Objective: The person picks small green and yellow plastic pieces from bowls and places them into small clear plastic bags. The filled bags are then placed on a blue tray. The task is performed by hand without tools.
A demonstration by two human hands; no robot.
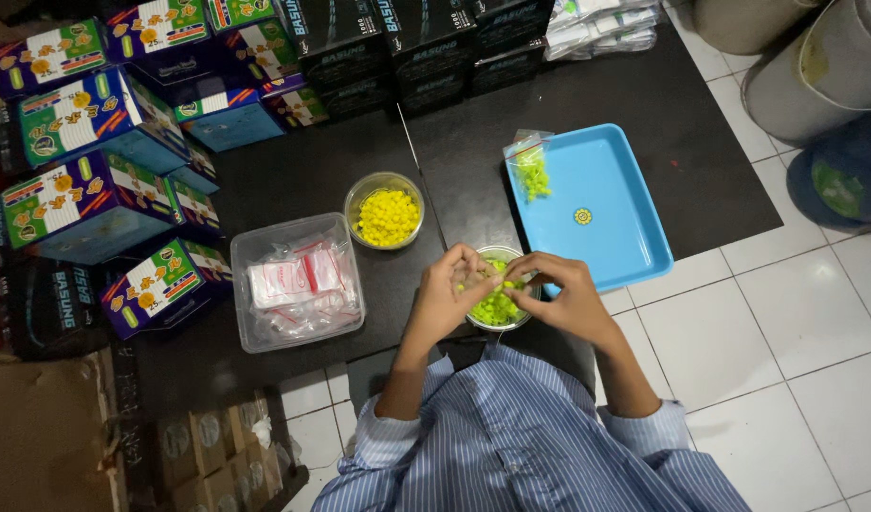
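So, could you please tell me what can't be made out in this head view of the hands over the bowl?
- Whether the left hand or right hand pinches anything: the curled fingers hide it.
- The green pieces in the clear bowl: too small to identify, partly under both hands.
- The contents of the clear plastic tub: crumpled bags blur together.
- The buckets: cut off by the top edge.

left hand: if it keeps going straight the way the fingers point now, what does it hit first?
The left hand points right and slightly up, over the bowl of green pieces. First in that line are the right hand's fingertips, nearly touching already. Beyond them lies the blue tray. Height above the bowl is unclear.
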